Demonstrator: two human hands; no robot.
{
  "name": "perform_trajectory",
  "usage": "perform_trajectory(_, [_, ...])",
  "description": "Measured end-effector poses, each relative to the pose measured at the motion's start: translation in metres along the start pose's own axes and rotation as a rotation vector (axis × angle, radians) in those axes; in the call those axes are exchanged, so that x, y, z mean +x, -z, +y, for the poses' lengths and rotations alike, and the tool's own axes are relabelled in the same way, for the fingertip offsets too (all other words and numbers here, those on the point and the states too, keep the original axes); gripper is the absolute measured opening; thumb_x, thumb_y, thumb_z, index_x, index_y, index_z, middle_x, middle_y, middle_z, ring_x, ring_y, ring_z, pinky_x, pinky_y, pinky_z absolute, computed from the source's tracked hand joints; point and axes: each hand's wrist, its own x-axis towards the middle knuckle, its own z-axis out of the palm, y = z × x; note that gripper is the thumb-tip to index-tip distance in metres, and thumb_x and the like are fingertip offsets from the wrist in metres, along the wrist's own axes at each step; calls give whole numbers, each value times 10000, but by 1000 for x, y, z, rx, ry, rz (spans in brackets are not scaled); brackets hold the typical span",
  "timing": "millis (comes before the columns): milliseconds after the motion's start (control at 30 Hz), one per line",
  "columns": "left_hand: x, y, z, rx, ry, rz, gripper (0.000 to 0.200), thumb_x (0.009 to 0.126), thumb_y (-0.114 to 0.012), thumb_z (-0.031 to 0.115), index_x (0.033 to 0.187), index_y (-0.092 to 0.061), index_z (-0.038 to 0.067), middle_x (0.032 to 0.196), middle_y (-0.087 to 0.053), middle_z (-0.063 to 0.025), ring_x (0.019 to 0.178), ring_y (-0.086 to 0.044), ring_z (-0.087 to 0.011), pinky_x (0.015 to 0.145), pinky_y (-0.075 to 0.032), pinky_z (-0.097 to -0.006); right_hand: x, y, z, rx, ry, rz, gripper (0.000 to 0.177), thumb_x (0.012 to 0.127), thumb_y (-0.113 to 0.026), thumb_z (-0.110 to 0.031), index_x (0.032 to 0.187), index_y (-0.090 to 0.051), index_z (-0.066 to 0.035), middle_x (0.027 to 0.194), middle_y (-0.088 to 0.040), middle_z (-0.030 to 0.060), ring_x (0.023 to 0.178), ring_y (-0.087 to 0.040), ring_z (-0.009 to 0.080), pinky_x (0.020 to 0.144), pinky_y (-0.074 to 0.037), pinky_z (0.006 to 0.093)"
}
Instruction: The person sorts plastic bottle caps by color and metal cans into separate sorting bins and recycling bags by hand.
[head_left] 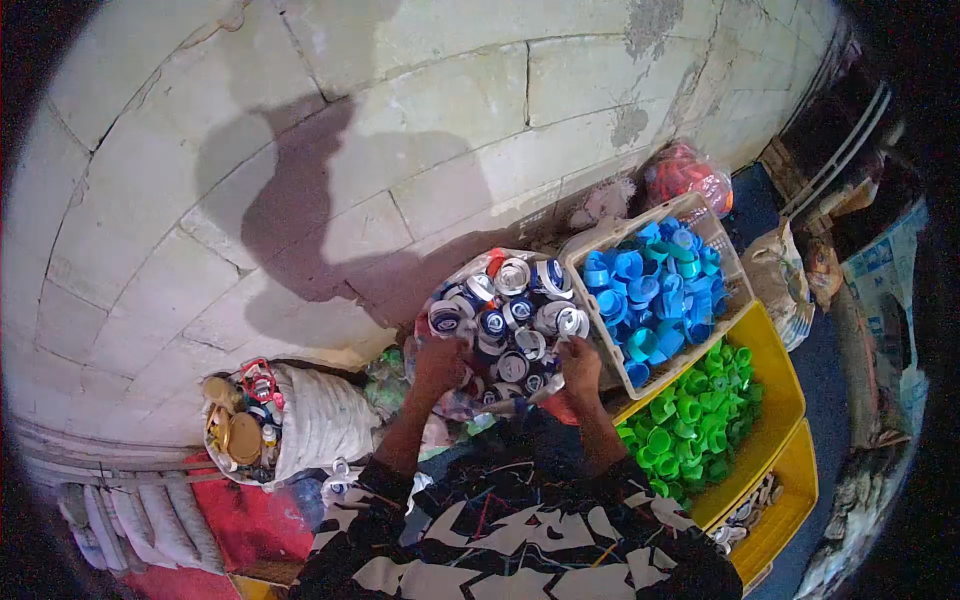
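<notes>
Your single head camera looks forward and steeply down over your chest, with a rounded wide-angle edge. Your left hand and right hand sit close, just below centre; the stone wall fills the upper half.

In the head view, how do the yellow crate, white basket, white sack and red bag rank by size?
1. yellow crate
2. white basket
3. white sack
4. red bag
The basket and the sack look close in size, and the curved lens distorts the edges of the view, so their order is unsure.
</notes>
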Motion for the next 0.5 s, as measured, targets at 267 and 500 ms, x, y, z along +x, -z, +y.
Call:
perform_trajectory(267, [-1, 24, -40, -153, -90, 60, 269, 791, -548, 59, 1048, -620, 90, 964, -661, -146, 907, -634, -341, 804, -492, -431, -11, 6, -6, 105, -64, -105, 387, 803, -618, -20, 1187, -574, 8, 1046, -673, 138, 909, -649, 204, 780, -514, 336])
perform_trajectory(500, [-2, 14, -44, 90, -394, -41, 321, 699, -597, 68, 1015, -648, 95, 1100, -627, -71, 985, -615, -287, 779, -481, -472, -22, 1, -18, 199, -65, -150, 452, 800, -603, 24, 1241, -504, 35, 1112, -653, 151, 985, -634, 197, 833, -506, 326])
